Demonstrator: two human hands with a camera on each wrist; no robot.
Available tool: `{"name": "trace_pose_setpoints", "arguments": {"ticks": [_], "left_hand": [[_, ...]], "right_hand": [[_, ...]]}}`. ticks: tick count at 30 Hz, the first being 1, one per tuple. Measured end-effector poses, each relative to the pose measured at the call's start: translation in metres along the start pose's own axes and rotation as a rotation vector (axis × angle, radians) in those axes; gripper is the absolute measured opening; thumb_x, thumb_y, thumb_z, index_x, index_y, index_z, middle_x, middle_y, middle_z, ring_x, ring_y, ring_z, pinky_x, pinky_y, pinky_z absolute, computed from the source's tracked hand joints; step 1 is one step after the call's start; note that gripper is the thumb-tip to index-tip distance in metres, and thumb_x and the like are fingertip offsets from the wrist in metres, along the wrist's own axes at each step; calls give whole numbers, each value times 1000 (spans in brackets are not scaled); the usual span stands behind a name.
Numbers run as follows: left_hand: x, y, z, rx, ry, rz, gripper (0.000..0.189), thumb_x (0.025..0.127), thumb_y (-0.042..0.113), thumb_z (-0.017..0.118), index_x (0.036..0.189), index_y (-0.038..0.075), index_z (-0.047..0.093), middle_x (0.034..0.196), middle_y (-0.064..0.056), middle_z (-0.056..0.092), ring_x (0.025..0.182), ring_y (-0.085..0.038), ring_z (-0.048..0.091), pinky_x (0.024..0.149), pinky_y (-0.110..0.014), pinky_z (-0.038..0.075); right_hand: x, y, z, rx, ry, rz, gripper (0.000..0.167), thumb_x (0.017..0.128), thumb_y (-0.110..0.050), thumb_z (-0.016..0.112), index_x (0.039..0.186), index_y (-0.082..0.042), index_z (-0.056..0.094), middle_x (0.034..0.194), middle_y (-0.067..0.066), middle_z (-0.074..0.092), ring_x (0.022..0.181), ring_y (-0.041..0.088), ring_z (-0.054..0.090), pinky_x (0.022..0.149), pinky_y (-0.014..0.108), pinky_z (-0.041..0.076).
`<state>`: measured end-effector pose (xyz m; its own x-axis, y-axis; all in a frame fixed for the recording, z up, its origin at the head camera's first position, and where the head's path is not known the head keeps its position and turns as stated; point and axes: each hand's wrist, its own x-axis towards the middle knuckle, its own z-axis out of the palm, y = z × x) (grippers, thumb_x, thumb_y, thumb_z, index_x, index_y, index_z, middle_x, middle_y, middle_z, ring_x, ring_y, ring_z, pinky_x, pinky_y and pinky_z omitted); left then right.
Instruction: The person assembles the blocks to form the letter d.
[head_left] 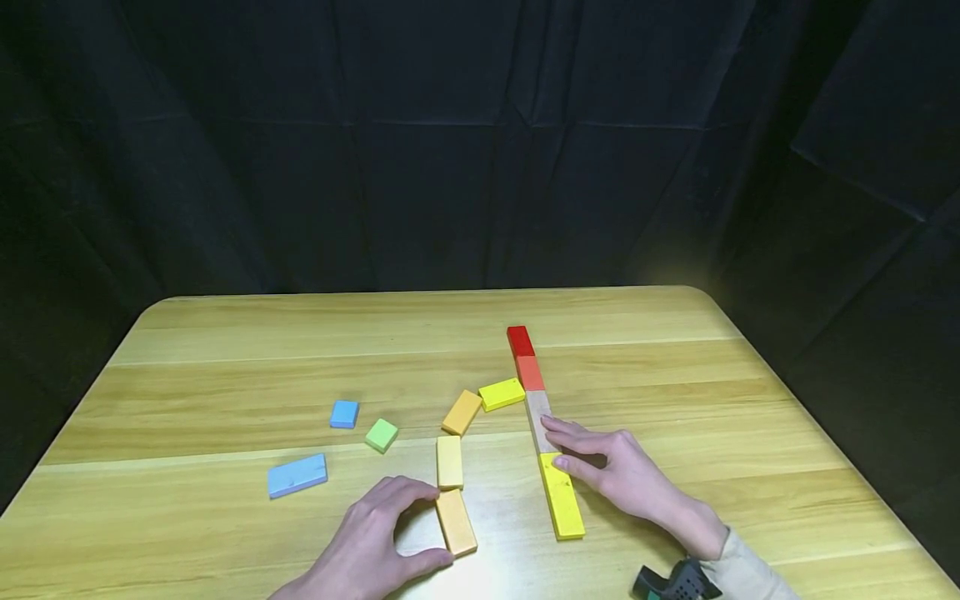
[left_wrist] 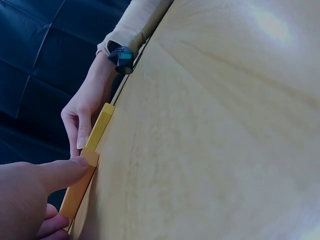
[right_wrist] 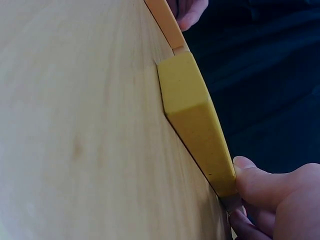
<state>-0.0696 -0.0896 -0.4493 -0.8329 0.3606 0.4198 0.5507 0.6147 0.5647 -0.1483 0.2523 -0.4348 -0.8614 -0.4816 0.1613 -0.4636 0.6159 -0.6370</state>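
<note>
In the head view, my left hand [head_left: 375, 529] holds a light orange block [head_left: 457, 523] by its two ends, thumb at the near end, index finger at the far one. The left wrist view shows the thumb on this orange block [left_wrist: 78, 192]. A cream block [head_left: 450, 462] lies just beyond it, followed by an orange block [head_left: 461, 412] and a small yellow block [head_left: 502, 394] in a curve. My right hand [head_left: 615, 471] rests its fingertips along a grey block [head_left: 537, 421], its thumb touching the end of a long yellow block [head_left: 562, 497].
Beyond the grey block, a coral block [head_left: 529, 373] and a red block [head_left: 520, 341] continue the straight row. To the left lie a small blue block [head_left: 344, 414], a green block [head_left: 382, 435] and a longer blue block [head_left: 297, 476]. Dark cloth [head_left: 450, 167] hangs behind the wooden table [head_left: 225, 350].
</note>
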Motion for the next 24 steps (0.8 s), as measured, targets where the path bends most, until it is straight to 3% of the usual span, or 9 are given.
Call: {"name": "trace_pose_setpoints", "arguments": {"ticks": [7,11,18,21,24], "left_hand": [[1,1,-5,-19,2,-20,52,73,50,85,111,19,69,110,12,68,103,-9,63,89,-32,55],[4,-5,-18,-36,27,-19,46,76,40,87,113,18,70,111,13,68,103,-8,65,88,-31,56],[11,-32,-51,-54,64,-103,42,74,19,89,113,20,72,114,16,69,111,-14,66,92,-41,57],[11,-48,-62,-35,76,-106,43,73,15,89,112,18,72,115,13,70,112,-18,67,93,-43,56],[10,-62,-72,5,73,-80,46,71,13,90,113,17,72,114,11,72,110,-18,68,94,-36,56]], "right_hand": [[0,-1,-1,-14,0,-2,46,94,-38,68,135,-19,63,145,-11,54,136,19,50,111,40,42],[0,-1,0,-9,-1,-1,46,93,-38,68,135,-19,63,145,-12,54,136,18,50,111,37,42],[-1,-1,0,-2,0,3,45,93,-37,69,135,-18,64,145,-12,53,136,18,49,111,37,41],[-1,-1,0,-4,3,0,45,93,-36,69,134,-18,64,145,-12,54,136,18,49,111,38,41],[-1,-1,0,-4,2,1,46,93,-37,69,135,-18,64,145,-12,54,137,18,49,111,38,42]]}}
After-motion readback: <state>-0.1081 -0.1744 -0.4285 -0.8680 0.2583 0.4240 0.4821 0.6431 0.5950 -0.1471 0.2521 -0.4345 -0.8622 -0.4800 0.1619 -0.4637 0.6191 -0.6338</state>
